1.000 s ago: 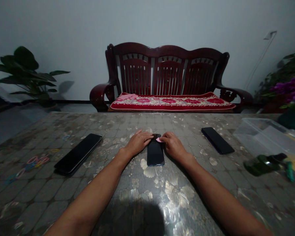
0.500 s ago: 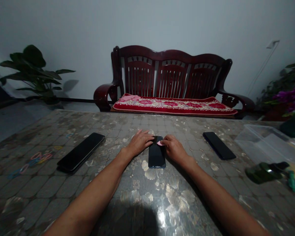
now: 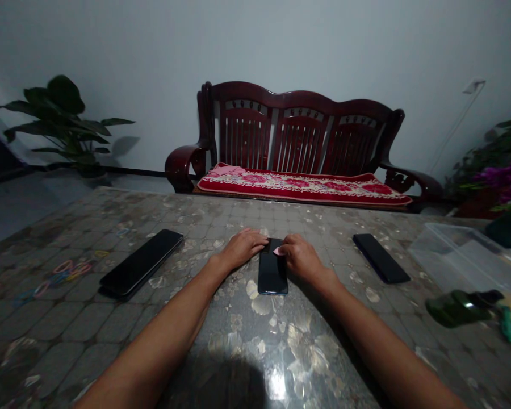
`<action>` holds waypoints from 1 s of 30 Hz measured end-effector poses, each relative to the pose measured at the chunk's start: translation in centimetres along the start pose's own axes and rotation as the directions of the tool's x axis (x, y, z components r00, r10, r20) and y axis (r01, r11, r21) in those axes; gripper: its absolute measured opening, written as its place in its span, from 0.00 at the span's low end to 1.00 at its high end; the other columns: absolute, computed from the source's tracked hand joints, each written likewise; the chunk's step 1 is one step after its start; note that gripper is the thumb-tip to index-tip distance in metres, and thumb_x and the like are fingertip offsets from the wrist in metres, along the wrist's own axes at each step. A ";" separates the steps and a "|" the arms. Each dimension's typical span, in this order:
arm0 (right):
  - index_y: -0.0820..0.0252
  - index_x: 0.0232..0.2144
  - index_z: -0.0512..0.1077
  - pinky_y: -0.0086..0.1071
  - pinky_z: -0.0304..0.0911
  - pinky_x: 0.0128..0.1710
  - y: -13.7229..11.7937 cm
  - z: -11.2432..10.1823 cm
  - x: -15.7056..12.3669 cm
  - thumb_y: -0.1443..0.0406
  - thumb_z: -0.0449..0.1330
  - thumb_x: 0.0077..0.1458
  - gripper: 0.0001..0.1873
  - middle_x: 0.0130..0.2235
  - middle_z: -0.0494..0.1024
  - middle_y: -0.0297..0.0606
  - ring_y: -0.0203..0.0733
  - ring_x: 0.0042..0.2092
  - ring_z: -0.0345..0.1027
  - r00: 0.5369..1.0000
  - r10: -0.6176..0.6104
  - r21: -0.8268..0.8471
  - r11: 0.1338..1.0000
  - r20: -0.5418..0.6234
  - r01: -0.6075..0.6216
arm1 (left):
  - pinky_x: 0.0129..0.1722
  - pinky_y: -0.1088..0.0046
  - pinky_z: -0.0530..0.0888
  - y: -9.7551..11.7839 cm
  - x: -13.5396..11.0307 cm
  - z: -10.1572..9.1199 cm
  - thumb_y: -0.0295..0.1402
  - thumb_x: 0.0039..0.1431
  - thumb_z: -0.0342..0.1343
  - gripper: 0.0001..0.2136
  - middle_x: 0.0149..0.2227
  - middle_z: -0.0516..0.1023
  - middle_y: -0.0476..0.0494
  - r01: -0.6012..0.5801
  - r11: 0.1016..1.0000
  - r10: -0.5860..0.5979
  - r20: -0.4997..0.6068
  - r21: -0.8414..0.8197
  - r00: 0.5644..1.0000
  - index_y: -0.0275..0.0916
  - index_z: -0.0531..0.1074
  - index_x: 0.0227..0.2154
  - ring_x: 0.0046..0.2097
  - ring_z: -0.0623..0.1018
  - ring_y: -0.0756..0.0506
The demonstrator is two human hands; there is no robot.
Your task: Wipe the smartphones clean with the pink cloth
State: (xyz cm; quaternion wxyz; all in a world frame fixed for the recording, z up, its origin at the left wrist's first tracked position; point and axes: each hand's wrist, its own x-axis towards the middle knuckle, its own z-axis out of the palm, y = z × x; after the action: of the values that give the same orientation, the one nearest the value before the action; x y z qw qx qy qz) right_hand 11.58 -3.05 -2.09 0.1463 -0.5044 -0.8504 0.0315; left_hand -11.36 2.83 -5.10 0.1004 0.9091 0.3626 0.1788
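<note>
**Holding a pink tab at the far end of the middle phone**

At the far left a leafy plant (image 3: 63, 122) stands by the wall. On the left of the surface (image 3: 247, 346) lie some coloured rubber bands (image 3: 68, 267). To their right is a dark left phone (image 3: 142, 263), flat and at a slant.

In the centre, the left hand (image 3: 241, 248) lies palm down with its fingers loosely stretched. The tips touch the far left corner of the middle phone (image 3: 272, 275) without gripping it. That phone lies flat, screen up, between both hands.

The right hand (image 3: 300, 255) has thumb and forefinger pinched shut on a small pink tab (image 3: 276, 251) at the phone's far end. Whether the tab touches the screen cannot be told.

Beyond the hands stands a dark wooden bench (image 3: 298, 122) with a red cushion (image 3: 302, 187).

Further right lies the right phone (image 3: 381, 258), well apart. Past it are a clear plastic box (image 3: 460, 255) and, nearer, a dark green object (image 3: 462, 307).
</note>
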 end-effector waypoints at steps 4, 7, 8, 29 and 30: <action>0.61 0.41 0.81 0.31 0.60 0.45 0.0 0.3 0.9 0.72 0.57 0.63 0.13 0.41 0.78 0.44 0.45 0.46 0.68 0.998 0.057 -0.014 0.998 -0.018 -0.057 | 0.67 0.55 0.63 -0.1 0.0 0.0 0.23 0.65 0.52 0.18 0.55 0.81 0.49 0.020 0.999 -0.019 0.009 -0.038 1.000 0.49 0.78 0.51 0.60 0.75 0.43; 0.62 0.42 0.81 0.31 0.60 0.46 -0.2 0.8 1.3 0.70 0.55 0.66 0.13 0.42 0.78 0.45 0.45 0.46 0.67 0.997 0.069 -0.026 0.997 -0.038 -0.070 | 0.68 0.53 0.60 -0.1 -0.1 0.0 0.20 0.64 0.48 0.23 0.57 0.78 0.48 0.036 0.998 -0.036 -0.010 -0.049 0.999 0.48 0.74 0.57 0.61 0.75 0.44; 0.62 0.43 0.81 0.31 0.60 0.46 -0.3 0.9 1.3 0.70 0.55 0.66 0.14 0.42 0.78 0.44 0.45 0.46 0.67 0.998 0.059 -0.026 0.998 -0.039 -0.060 | 0.68 0.52 0.59 -0.1 -0.2 0.0 0.20 0.64 0.48 0.24 0.58 0.78 0.47 0.039 0.998 -0.041 -0.021 -0.052 0.999 0.47 0.72 0.59 0.61 0.75 0.44; 0.57 0.41 0.82 0.34 0.61 0.46 -3.1 1.4 0.7 0.72 0.57 0.63 0.14 0.40 0.78 0.41 0.45 0.45 0.67 0.972 -0.233 0.039 0.971 -0.033 0.235 | 0.70 0.50 0.54 -0.4 -0.2 -0.2 0.16 0.57 0.46 0.30 0.59 0.77 0.44 0.063 0.995 -0.063 -0.002 -0.082 0.998 0.42 0.69 0.61 0.62 0.74 0.44; 0.57 0.41 0.82 0.33 0.61 0.45 -3.2 1.3 0.6 0.72 0.57 0.62 0.14 0.40 0.77 0.41 0.45 0.45 0.67 0.968 -0.249 0.042 0.968 -0.020 0.249 | 0.70 0.50 0.54 -0.4 -0.1 -0.2 0.16 0.57 0.46 0.30 0.58 0.77 0.44 0.066 0.994 -0.066 0.000 -0.085 0.998 0.42 0.69 0.61 0.62 0.74 0.44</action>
State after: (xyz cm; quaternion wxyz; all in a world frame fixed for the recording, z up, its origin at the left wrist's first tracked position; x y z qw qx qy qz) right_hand 8.25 -3.97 -2.55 0.1663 -0.3905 -0.9050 0.0281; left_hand -11.79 3.03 -5.06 0.1442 0.8913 0.3847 0.1917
